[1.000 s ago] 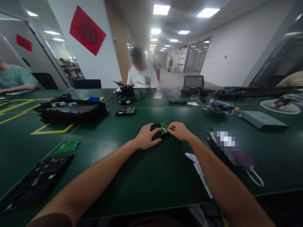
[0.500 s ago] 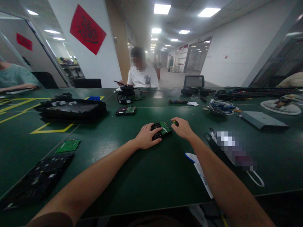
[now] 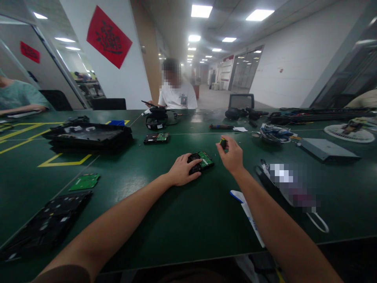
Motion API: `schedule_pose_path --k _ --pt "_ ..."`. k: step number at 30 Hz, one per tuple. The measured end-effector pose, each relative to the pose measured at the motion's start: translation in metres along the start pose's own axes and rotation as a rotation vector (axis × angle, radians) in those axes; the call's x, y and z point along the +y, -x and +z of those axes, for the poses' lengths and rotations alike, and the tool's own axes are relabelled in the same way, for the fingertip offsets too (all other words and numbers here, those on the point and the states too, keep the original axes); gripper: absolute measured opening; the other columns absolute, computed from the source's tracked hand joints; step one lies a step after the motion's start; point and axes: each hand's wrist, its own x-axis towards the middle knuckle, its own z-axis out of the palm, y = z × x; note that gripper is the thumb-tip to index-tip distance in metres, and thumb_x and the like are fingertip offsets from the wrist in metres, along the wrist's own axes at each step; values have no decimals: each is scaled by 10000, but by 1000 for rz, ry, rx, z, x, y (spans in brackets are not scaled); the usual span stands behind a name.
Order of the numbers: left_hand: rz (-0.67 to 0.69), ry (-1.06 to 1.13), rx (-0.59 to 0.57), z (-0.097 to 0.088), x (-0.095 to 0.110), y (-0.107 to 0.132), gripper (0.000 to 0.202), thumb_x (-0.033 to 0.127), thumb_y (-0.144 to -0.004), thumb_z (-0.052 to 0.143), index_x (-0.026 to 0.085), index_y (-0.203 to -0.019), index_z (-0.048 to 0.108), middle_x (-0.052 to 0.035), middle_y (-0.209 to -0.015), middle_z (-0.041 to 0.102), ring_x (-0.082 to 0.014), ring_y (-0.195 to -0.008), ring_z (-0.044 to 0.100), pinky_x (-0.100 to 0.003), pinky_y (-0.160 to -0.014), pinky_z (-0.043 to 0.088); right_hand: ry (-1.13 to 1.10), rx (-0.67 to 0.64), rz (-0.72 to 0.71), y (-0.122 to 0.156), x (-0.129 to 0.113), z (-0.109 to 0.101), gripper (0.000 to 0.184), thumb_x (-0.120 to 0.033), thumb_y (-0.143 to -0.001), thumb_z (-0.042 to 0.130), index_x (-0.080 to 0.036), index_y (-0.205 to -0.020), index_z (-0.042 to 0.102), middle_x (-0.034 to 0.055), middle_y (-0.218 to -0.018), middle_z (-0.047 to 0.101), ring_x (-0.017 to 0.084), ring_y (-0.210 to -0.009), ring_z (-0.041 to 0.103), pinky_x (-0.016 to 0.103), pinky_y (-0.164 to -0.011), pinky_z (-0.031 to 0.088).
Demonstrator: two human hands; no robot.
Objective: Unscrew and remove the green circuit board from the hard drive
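My left hand (image 3: pixel 183 170) grips a black hard drive (image 3: pixel 207 158) flat on the table, thumb along its near edge and fingers over its top. The drive's green circuit board faces up, partly covered by the fingers. To the right of it, clear of the drive, my right hand (image 3: pixel 231 155) is closed around a short screwdriver (image 3: pixel 223 142) with a black and yellow handle; its tip is hidden. Tiny bits, perhaps screws (image 3: pixel 215 155), lie between the drive and my right hand. Another hard drive (image 3: pixel 156 138) with a green board lies farther back.
At the left are a black tray (image 3: pixel 88 135), a loose green circuit board (image 3: pixel 85 182) and black drive casings (image 3: pixel 48 222). A grey metal box (image 3: pixel 328 150) and cable bundle (image 3: pixel 273 133) stand at the right. A person (image 3: pixel 178 92) sits across the green table (image 3: pixel 165 224).
My right hand has lifted away from the drive's right end, up and to the right, with the screwdriver still in it. My left hand and the drive have stayed put.
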Motion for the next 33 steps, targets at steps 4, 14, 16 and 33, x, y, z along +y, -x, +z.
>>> schedule_pose_path --k 4,14,16,33 --pt "4 -2 -1 0 0 0 646 612 -953 582 375 -1543 466 -132 -1569 377 -407 -1456 362 -595 -1159 352 25 -112 45 2 -4 -1 441 -322 -962 555 -216 -1390 548 136 -1330 661 280 -1095 683 438 -963 586" --pt "7 6 -27 0 0 -1 668 589 -959 584 394 -1574 409 -129 -1586 353 -412 -1474 327 -607 -1162 331 115 -150 89 1 -4 -3 555 -295 -931 559 -182 -1468 478 171 -1348 631 312 -1091 672 478 -997 547" --pt "12 2 -37 0 0 -2 668 584 -962 582 404 -1579 398 -127 -1585 353 -414 -1479 317 -610 -1157 335 90 -167 55 1 -4 -2 554 -290 -927 562 -178 -1463 475 172 -1365 625 318 -1160 652 478 -1044 525" --pt "10 1 -20 -1 1 -1 628 557 -957 604 408 -1548 452 -125 -1573 362 -408 -1461 341 -599 -1147 345 -139 -60 81 4 -19 0 597 -373 -991 552 -240 -1541 364 162 -1426 576 324 -1277 626 518 -997 614"
